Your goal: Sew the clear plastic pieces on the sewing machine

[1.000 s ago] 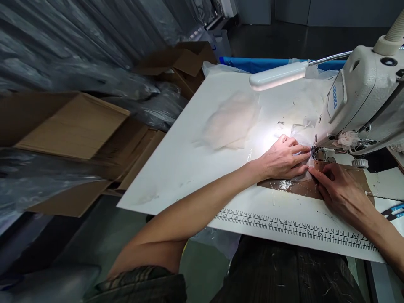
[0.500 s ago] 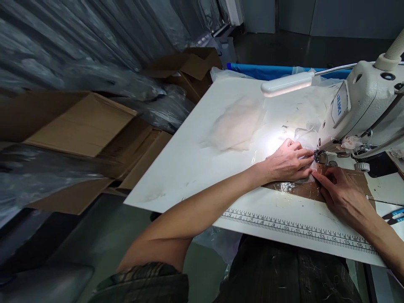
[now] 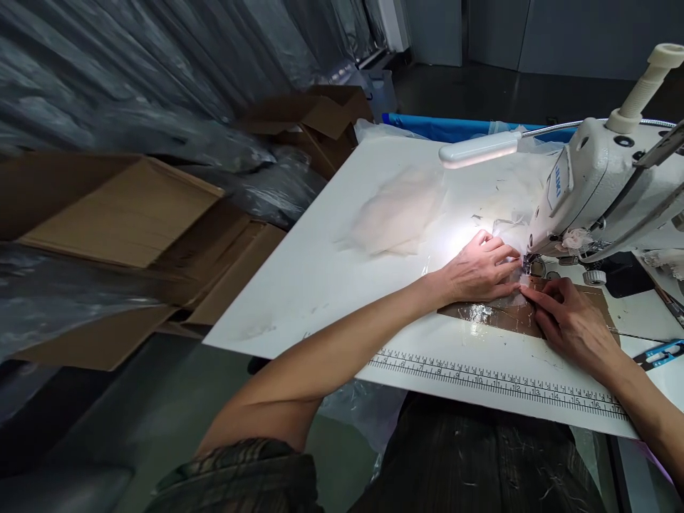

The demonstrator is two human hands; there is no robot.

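My left hand [image 3: 484,269] lies on a small piece of sheer white fabric [image 3: 517,298] beside the needle area of the white sewing machine [image 3: 588,185]. Its fingers are stretched out and press the fabric down. At the near edge of the same piece, my right hand [image 3: 574,324] pinches the fabric with its fingertips, the other fingers curled. Much of the fabric is covered by my hands. Under both hands lies a brown taped sheet [image 3: 510,319]. The lamp [image 3: 481,149] lights this spot brightly.
A pile of sheer pale fabric pieces [image 3: 398,214] lies on the white table [image 3: 320,285]. Blue thread snips [image 3: 660,354] rest at the right, and a printed ruler [image 3: 496,385] runs along the front edge. Open cardboard boxes [image 3: 122,214] and plastic sheeting stand left.
The view has shifted slightly, so the machine and table appear a little further left. Both hands stay at the fabric by the needle, in nearly the same pose.
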